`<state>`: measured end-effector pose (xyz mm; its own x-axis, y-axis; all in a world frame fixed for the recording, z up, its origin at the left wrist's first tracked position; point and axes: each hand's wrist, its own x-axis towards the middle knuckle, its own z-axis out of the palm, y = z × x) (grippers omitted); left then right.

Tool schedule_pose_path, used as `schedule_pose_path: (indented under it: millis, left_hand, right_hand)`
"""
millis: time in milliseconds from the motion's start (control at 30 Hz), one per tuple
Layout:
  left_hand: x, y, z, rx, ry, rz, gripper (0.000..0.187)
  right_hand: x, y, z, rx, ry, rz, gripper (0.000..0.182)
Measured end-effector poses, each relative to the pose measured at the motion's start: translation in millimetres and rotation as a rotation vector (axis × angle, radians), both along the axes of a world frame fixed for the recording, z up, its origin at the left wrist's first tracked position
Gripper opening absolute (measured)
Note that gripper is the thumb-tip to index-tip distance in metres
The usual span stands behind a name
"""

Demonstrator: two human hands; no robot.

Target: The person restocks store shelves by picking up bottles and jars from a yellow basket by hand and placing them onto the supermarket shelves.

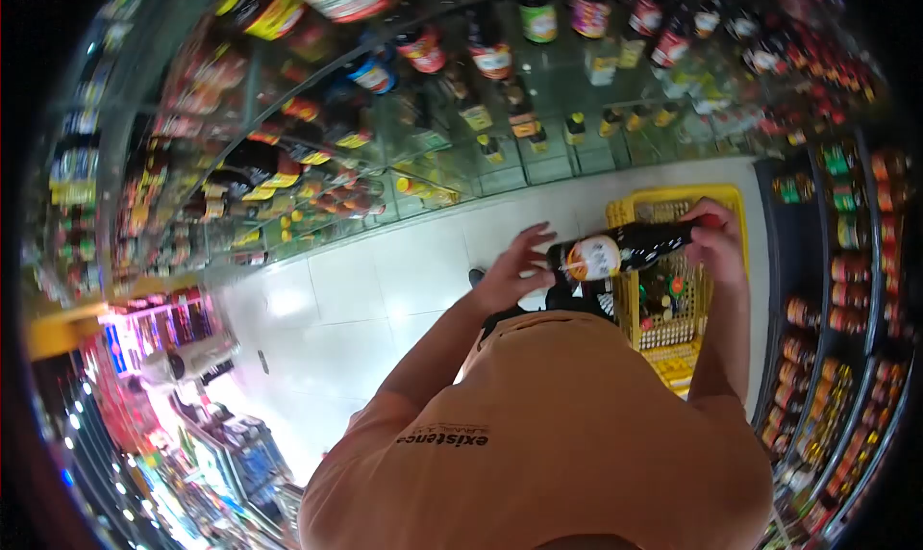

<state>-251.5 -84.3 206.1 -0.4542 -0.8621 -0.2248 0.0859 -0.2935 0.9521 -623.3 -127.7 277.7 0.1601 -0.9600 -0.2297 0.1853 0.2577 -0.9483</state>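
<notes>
A dark glass sauce bottle [638, 244] with a white and orange label lies sideways in front of my body. My right hand [717, 242] is closed around its neck, by the red cap. At the other end, my left hand [519, 264] has its fingers spread, with the fingertips right by the bottle's base. Below the bottle is a yellow plastic basket [728, 196]. Inside it, partly hidden by the bottle and my right arm, are some items, including a bottle [660, 295] with dark green glass.
Glass shelves [423, 170] with many sauce bottles curve across the front and left. On the right, a dark rack [793, 247] carries rows of jars. Pale floor tiles [385, 271] lie between. A lit aisle with a stand of goods [231, 444] is at lower left.
</notes>
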Motion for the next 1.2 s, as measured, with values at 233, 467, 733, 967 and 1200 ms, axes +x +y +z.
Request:
schedule_pose_path:
  millis: [233,467,733,967,1200]
  left_hand:
    - [85,49,2,0.292,0.31,0.109,0.062]
    - [169,81,12,0.284,0.35,0.32,0.078]
    - [203,47,22,0.255,0.204,0.189,0.082]
    - [148,2,39,0.048,0.012,0.086,0.069]
    - [35,-27,67,-0.767,-0.671,-0.075,0.085]
  right_hand:
    - [139,-28,9,0.158,-0.059,0.209,0.021]
    - [261,-13,-11,0.134,-0.349,0.191,0.03]
    - [313,7,-8,0.012,-0.125,0.092,0.022]
    - [256,7,-6,0.043,-0.093,-0.179,0.032]
    - [180,11,16,-0.03,-0.028,-0.377,0.073]
